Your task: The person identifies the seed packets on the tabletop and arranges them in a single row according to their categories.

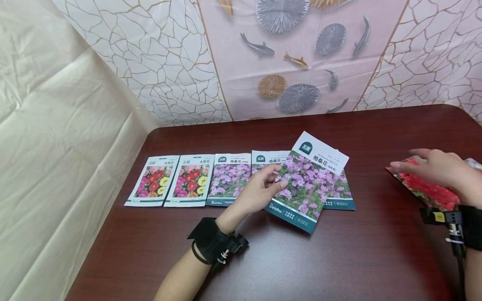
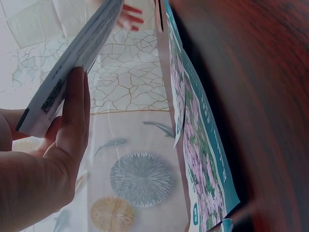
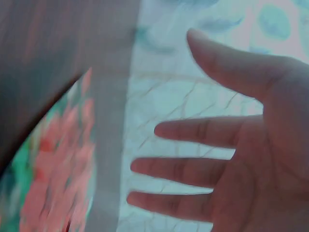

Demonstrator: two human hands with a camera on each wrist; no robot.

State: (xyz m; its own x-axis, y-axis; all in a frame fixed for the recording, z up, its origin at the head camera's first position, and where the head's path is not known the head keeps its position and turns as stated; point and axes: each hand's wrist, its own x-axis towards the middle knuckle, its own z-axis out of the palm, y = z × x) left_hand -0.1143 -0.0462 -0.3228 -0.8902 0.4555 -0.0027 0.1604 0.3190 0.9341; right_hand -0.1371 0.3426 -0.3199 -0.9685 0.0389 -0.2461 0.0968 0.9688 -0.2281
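Note:
My left hand (image 1: 257,190) pinches a seed packet (image 1: 306,184) with purple flowers, thumb on its front. The packet is tilted and overlaps purple-flower packets (image 1: 340,190) lying behind it. Seen from the left wrist, the held packet (image 2: 72,72) shows its pale back, raised off the table. Over at the right, my right hand (image 1: 440,169) is spread above a red-flower packet (image 1: 425,188), covering part of it. In the right wrist view its fingers (image 3: 193,130) are straight and apart, with nothing between them; the red-flower packet (image 3: 58,174) is blurred beside them.
Two packets with red and yellow flowers (image 1: 152,182) lie side by side at the left of a row, followed by a purple-flower packet (image 1: 229,179). The dark red table (image 1: 263,267) ends at a patterned cloth (image 1: 169,62) behind and a cream cloth (image 1: 56,125) at left.

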